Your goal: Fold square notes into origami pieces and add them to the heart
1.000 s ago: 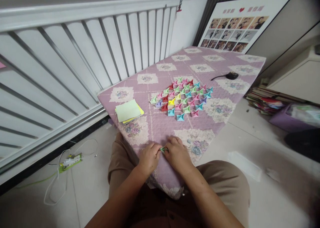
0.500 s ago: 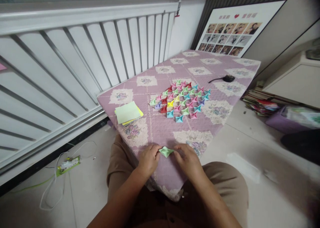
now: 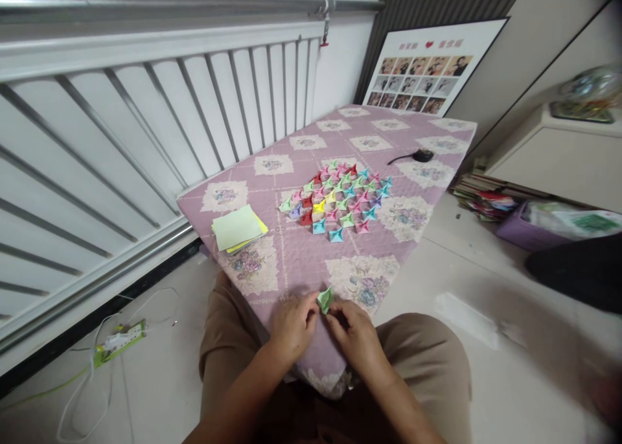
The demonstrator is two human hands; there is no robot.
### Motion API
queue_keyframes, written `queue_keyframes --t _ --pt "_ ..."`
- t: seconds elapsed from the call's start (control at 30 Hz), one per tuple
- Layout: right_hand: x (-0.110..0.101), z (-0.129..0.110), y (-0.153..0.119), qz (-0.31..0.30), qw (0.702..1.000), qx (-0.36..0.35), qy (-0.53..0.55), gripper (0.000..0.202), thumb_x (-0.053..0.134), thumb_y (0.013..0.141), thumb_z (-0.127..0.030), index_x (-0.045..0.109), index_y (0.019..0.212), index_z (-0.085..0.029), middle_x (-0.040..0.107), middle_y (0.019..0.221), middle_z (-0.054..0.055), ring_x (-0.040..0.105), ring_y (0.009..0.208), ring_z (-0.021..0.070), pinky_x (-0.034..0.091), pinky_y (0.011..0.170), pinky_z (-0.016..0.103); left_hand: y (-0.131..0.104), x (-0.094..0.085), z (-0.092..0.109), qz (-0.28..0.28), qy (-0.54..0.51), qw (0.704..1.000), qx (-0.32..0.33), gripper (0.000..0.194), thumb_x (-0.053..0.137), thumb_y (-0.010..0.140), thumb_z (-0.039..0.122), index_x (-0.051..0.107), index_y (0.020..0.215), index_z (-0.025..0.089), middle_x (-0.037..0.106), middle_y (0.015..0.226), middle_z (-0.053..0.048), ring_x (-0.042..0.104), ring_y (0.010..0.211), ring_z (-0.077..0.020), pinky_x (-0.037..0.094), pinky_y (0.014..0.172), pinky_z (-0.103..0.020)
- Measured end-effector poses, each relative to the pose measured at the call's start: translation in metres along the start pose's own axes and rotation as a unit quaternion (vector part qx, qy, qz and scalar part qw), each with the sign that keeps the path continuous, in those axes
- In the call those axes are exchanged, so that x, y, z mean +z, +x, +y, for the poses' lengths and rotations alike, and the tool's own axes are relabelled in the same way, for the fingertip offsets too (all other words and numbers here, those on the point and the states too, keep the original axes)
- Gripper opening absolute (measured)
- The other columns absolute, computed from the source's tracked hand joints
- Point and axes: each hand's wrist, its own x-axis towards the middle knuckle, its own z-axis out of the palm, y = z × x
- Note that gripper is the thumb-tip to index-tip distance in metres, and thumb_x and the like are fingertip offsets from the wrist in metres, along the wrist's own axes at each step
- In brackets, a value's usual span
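Note:
A small folded green paper piece (image 3: 325,299) is pinched between both hands near the front corner of the table. My left hand (image 3: 295,324) grips its left side, fingers closed. My right hand (image 3: 354,334) has its fingertips on the lower right side of the same piece. Beyond the hands, many folded paper pieces (image 3: 319,206) in red, pink, green, blue, yellow and purple stand in slanting rows on the cloth. A stack of square paper sheets (image 3: 238,229), pale green on top with yellow below, lies to the left.
The table (image 3: 304,249) has a pink floral cloth. A black object with a cord (image 3: 422,155) lies at its far right. A white radiator (image 3: 160,120) runs along the left. A power strip (image 3: 119,342) is on the floor.
The green piece has been turned more upright, and my hands have come closer together around it. The whole view has shifted, so the table appears slightly further left.

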Motion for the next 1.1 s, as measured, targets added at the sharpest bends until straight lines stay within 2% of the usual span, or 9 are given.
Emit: queue_keyframes --t 0.13,0.3,0.4,0.5,0.63,0.77,0.9,1.1 --pt "0.002 0.001 -0.003 0.004 1.000 -0.007 -0.022 0.008 0.059 0.084 -0.026 0.059 0.090 -0.021 0.062 0.078 0.003 0.058 0.076 0.0202 0.044 0.071 0.033 0.001 0.006 0.003 -0.008 -0.009 1.000 0.017 0.049 0.050 0.082 0.011 0.048 0.129 0.027 0.071 0.103 0.000 0.063 0.097 -0.0203 0.045 0.091 -0.037" --pt "0.005 0.001 -0.002 0.024 0.998 -0.020 -0.056 0.004 0.056 0.086 -0.022 0.059 0.086 -0.020 0.062 0.078 0.003 0.058 0.076 0.0201 0.042 0.071 0.033 0.002 0.010 0.001 -0.003 -0.050 0.999 0.010 0.048 0.046 0.082 0.008 0.049 0.127 0.025 0.070 0.101 -0.001 0.063 0.095 -0.0193 0.047 0.090 -0.036" --pt "0.004 0.002 0.000 0.031 0.997 -0.033 -0.063 0.005 0.055 0.086 -0.022 0.059 0.084 -0.021 0.062 0.076 0.002 0.058 0.075 0.0197 0.042 0.070 0.032 0.010 0.008 -0.004 0.024 -0.110 0.994 -0.009 0.046 0.043 0.082 0.008 0.051 0.124 0.023 0.069 0.101 -0.002 0.063 0.094 -0.0167 0.048 0.089 -0.033" --pt "0.003 0.004 0.001 0.037 0.997 -0.037 -0.055 0.007 0.054 0.087 -0.022 0.058 0.081 -0.021 0.061 0.075 0.002 0.057 0.073 0.0190 0.042 0.069 0.031 0.030 0.000 -0.011 0.078 -0.124 0.988 -0.040 0.038 0.041 0.084 0.011 0.054 0.119 0.020 0.066 0.106 -0.005 0.062 0.098 -0.0169 0.047 0.090 -0.033" --pt "-0.001 0.008 0.003 0.070 0.997 -0.025 -0.019 0.012 0.052 0.088 -0.024 0.056 0.077 -0.021 0.060 0.073 0.002 0.057 0.071 0.0172 0.044 0.066 0.029 0.074 -0.014 -0.019 0.151 -0.037 0.987 -0.050 0.037 0.045 0.083 0.013 0.054 0.119 0.017 0.059 0.120 -0.010 0.052 0.114 -0.0210 0.040 0.100 -0.037" --pt "-0.008 0.019 0.009 0.103 0.995 -0.003 0.008 0.013 0.052 0.088 -0.027 0.056 0.077 -0.022 0.060 0.072 0.002 0.057 0.069 0.0162 0.045 0.063 0.027 0.103 -0.013 -0.020 0.155 0.096 0.979 -0.095 0.040 0.051 0.082 0.016 0.053 0.122 0.018 0.053 0.129 -0.011 0.045 0.122 -0.0256 0.033 0.104 -0.044" --pt "-0.020 0.039 0.026 0.130 0.991 0.013 -0.006 0.015 0.053 0.087 -0.028 0.056 0.074 -0.021 0.060 0.070 0.001 0.056 0.067 0.0159 0.044 0.063 0.027 0.105 -0.002 -0.020 0.133 0.174 0.972 -0.080 0.038 0.053 0.083 0.020 0.056 0.120 0.024 0.053 0.131 -0.007 0.042 0.124 -0.0259 0.030 0.103 -0.045" --pt "-0.033 0.071 0.073 0.164 0.984 0.046 -0.046 0.014 0.052 0.085 -0.029 0.059 0.077 -0.020 0.061 0.072 0.003 0.057 0.069 0.0166 0.043 0.065 0.027 0.103 0.000 -0.019 0.125 0.201 0.968 -0.082 0.033 0.053 0.084 0.022 0.059 0.116 0.026 0.052 0.131 -0.005 0.042 0.123 -0.0252 0.030 0.101 -0.043"
